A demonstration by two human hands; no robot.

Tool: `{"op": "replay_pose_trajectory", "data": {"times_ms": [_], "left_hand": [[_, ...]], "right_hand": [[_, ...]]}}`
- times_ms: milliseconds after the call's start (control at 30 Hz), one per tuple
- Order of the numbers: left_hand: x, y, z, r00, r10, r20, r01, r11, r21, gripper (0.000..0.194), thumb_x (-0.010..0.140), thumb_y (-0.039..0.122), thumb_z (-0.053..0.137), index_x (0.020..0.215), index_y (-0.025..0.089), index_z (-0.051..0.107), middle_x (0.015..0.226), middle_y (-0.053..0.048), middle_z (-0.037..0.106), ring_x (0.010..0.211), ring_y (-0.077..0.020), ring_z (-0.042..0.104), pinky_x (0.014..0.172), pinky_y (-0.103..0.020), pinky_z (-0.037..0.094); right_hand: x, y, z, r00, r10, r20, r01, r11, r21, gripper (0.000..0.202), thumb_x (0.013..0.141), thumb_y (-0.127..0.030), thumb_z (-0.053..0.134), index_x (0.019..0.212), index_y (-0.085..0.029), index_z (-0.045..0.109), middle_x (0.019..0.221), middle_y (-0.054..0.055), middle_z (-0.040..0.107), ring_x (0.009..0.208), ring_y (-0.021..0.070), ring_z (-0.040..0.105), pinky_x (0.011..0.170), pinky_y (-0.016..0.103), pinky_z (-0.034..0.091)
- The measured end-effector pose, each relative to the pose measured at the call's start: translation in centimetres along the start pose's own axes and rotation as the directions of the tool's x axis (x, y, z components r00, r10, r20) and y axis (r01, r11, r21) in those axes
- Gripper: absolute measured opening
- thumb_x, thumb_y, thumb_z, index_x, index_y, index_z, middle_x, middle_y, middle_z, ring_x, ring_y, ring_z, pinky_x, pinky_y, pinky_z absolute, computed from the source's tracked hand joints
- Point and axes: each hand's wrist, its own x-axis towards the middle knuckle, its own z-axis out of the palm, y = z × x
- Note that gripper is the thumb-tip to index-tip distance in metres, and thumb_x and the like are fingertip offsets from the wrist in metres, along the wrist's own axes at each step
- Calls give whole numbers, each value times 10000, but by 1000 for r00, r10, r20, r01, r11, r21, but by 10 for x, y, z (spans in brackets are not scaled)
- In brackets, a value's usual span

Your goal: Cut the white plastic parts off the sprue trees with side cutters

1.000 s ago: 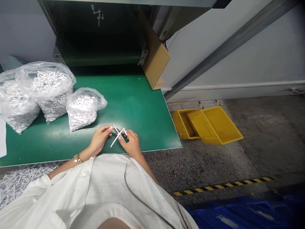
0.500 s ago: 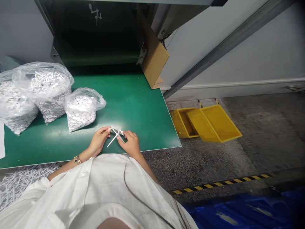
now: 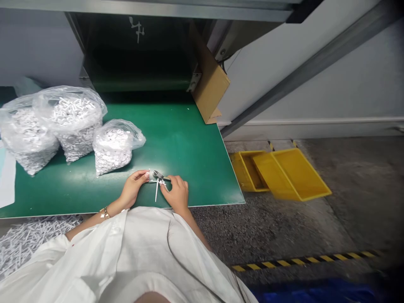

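In the head view, my left hand [image 3: 133, 187] is closed, thumb and fingertips pinching one end of a thin, branched white plastic piece [image 3: 157, 192] over the green table. My right hand [image 3: 178, 193] is wrapped round a pair of side cutters [image 3: 158, 174], whose metal jaws point left, just above the piece. The right fingertips lie close to the piece's branching end; whether they also grip it I cannot tell. One straight stem hangs down from the middle of the piece. Nearest to the hands stands a clear bag of small white parts [image 3: 112, 153].
Two larger bags of white parts [image 3: 78, 126] stand at the left of the green table [image 3: 176, 143]. Behind is a dark conveyor [image 3: 139, 63] bearing a white branched piece [image 3: 138, 32]. Cardboard [image 3: 213, 90] borders it. Yellow bins [image 3: 292, 174] sit on the floor; white sticks [image 3: 34, 240] lie lower left.
The cutters' jaws now show above the white piece. Its stem has swung from slanting down-left to nearly upright. The whole view has shifted slightly, with things lying lower and further right.
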Motion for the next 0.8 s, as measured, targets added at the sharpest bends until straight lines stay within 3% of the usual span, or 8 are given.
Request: {"op": "replay_pose_trajectory", "data": {"times_ms": [100,233,333,433,567,667,733,800], "left_hand": [[-1,21,-4,945,326,36,-323,901,289,186,776,343,678,886,198,718,902,-46,673,861,-172,604,839,-311,452],[4,75,-21,621,772,136,-662,425,617,115,844,274,613,888,223,706,863,-44,653,841,-178,592,788,-326,458],[13,127,-43,338,937,91,-576,130,807,111,850,265,612,932,226,676,834,-30,642,832,-186,580,798,-345,448],[26,172,-70,207,977,-43,-398,124,909,166,872,297,580,1007,218,636,931,-43,631,938,-210,559,891,-379,418],[40,191,-98,222,971,-94,-227,145,963,287,868,328,584,1125,200,591,1023,-88,591,1030,-253,501,939,-425,379],[36,161,-96,214,976,-27,-165,63,984,318,889,327,546,1151,151,578,983,-121,577,985,-264,498,908,-462,379],[24,125,-78,313,942,124,-271,-36,962,274,909,299,504,1126,155,588,921,-113,589,917,-245,524,861,-447,405],[7,83,-53,516,765,385,-511,-85,855,265,913,298,488,1141,211,591,948,-104,615,904,-226,558,814,-396,440]], "right_hand": [[-2,3,1,1000,-19,-6,19,1000,-15,264,792,-349,594,991,-177,602,907,58,617,880,212,541,782,321,334],[-2,7,3,999,-50,-20,49,998,-42,263,815,-364,559,1001,-182,594,914,56,613,885,213,533,784,316,328],[-1,8,4,998,-66,5,66,995,-78,278,833,-388,533,1007,-181,592,925,55,614,883,207,527,787,309,320],[-1,8,4,997,-73,36,76,992,-98,291,845,-403,509,1011,-180,593,934,61,614,885,204,519,786,307,311],[-1,9,4,997,-74,36,77,993,-93,295,845,-408,498,1011,-183,594,933,61,614,879,204,519,782,307,311],[-1,10,5,996,-78,39,81,993,-84,295,839,-409,508,1009,-183,592,933,56,614,881,203,526,782,307,316],[-1,11,5,996,-76,41,79,993,-86,296,836,-406,511,1012,-181,591,937,55,613,888,203,532,783,308,320],[-1,12,6,996,-71,47,75,992,-97,302,838,-404,505,1018,-177,590,938,58,613,893,208,537,783,311,324]]}}
